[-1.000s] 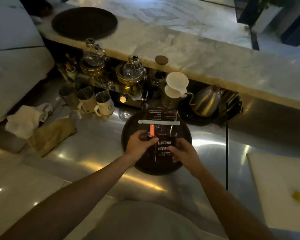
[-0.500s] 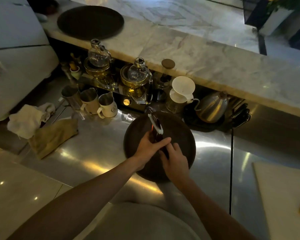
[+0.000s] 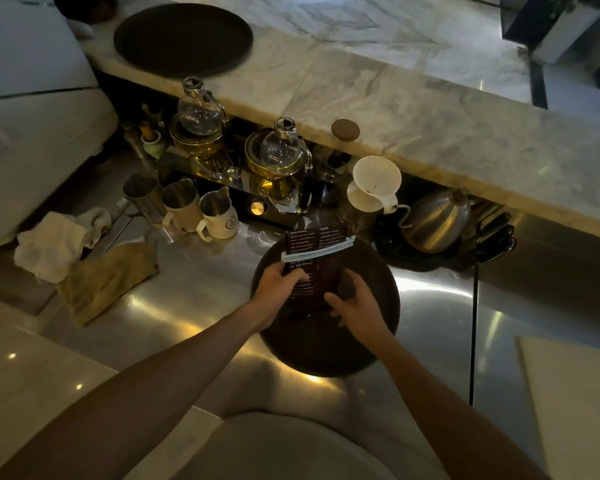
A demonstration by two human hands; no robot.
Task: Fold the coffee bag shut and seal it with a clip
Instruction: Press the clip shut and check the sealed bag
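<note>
Honestly the print on the coffee bag [image 3: 314, 268] is too tiny and dim to read. Its lower part is covered by the left hand [image 3: 278, 289] and right hand [image 3: 355, 306]. The white board [image 3: 575, 403] gets chopped off by the right edge.

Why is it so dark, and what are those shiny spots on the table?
Head view: the room is dim, so the bag and the tray under both hands (left, right) look almost black. The steel counter mirrors lamps as bright glare streaks. The wide lens bends the marble ledge. The bag's small print is too blurry to read.
</note>
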